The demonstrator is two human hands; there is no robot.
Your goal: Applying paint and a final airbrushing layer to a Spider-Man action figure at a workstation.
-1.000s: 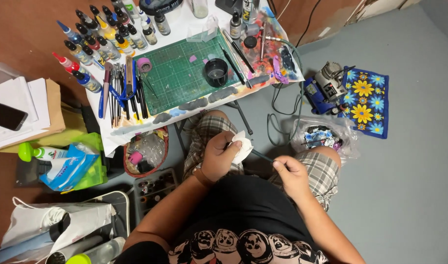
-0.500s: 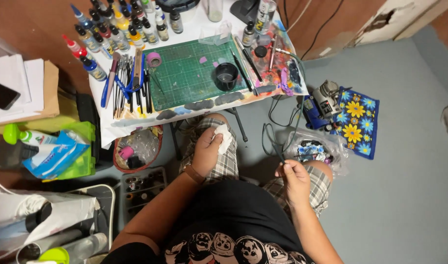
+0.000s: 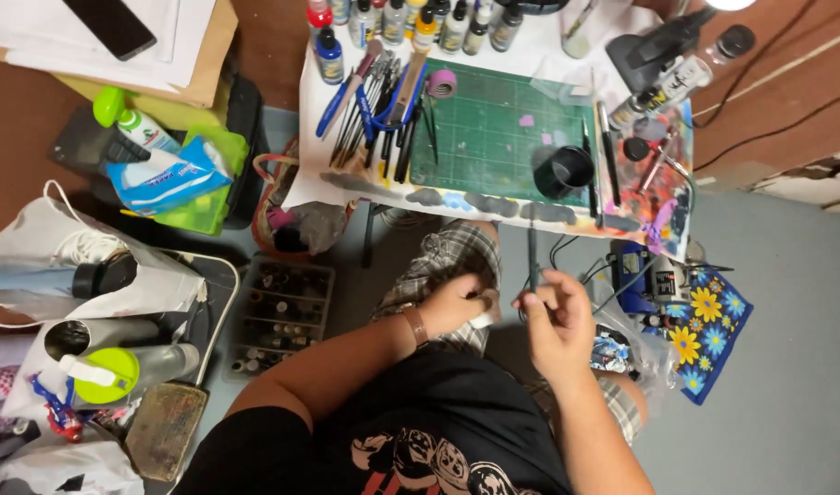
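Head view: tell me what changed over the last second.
The right hand has risen off the lap and now pinches a thin dark brush, which it did not hold before. The left hand has closed around the white tissue and dropped onto the knee. The green cutting mat and black cup lie as before.

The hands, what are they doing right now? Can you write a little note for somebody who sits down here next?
Left hand: closed on a small white wad, above the lap.
Right hand: pinches a thin dark brush, held roughly upright beside the wad.
Green cutting mat on the table, black cup on its right part, more brushes along its left edge.
Done: brush and wad picked up.
Left: the brush and wad are not touching.
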